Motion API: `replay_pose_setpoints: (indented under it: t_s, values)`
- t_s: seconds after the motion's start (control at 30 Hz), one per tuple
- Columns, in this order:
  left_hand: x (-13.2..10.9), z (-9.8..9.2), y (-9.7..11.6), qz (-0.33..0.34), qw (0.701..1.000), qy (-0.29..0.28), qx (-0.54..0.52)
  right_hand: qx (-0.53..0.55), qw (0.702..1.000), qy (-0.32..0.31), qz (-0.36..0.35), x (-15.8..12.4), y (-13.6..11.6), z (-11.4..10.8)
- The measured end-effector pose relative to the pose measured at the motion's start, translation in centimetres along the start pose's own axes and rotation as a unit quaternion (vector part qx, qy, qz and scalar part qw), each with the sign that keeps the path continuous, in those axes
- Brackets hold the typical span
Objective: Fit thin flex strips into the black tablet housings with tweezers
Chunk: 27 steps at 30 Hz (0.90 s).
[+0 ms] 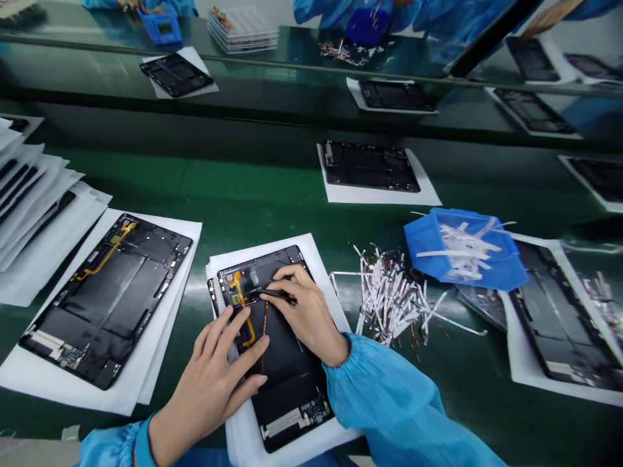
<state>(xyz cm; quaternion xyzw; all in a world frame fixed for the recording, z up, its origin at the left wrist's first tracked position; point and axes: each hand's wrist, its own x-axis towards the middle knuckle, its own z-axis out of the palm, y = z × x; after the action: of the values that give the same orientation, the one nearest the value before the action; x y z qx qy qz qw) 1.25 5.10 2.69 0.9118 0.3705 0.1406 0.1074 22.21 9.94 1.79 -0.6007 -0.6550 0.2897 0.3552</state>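
A black tablet housing [287, 363] lies on white sheets in front of me, tilted slightly. An orange flex cable [249, 331] runs along its left side, and a thin brown strip [264, 324] lies beside it. My left hand [219, 366] rests with spread fingers over the housing's left edge, its fingertips near the orange cable. My right hand [304, 308] pinches dark tweezers [257, 293] between thumb and fingers. Their tips reach the upper left part of the housing, next to the orange cable; what they touch is too small to tell.
Another tablet housing [111, 292] lies on paper at the left, near stacked white sheets [43, 259]. To the right are a heap of thin strips [389, 298], a blue bin [428, 259] holding white strips and another housing [559, 311]. More housings [372, 167] lie farther back; co-workers' blue sleeves [321, 11] show beyond.
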Motion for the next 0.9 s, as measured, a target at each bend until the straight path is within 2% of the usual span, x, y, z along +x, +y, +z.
replay_pose_setpoints:
  t_s: [0.37,0.57,0.9]
  values:
    - [-0.1,0.2,-0.2,-0.003,1.000,-0.012,0.017,-0.031,0.999,-0.019,-0.023,-0.1,0.0,-0.1]
    - [1.1,0.4,-0.4,-0.021,0.998,-0.035,0.048,-0.030,0.999,-0.023,-0.029,-0.2,0.0,-0.1]
    - [2.3,0.6,-0.3,-0.044,0.998,-0.016,0.053,-0.021,0.999,-0.021,-0.023,-0.1,0.1,-0.2]
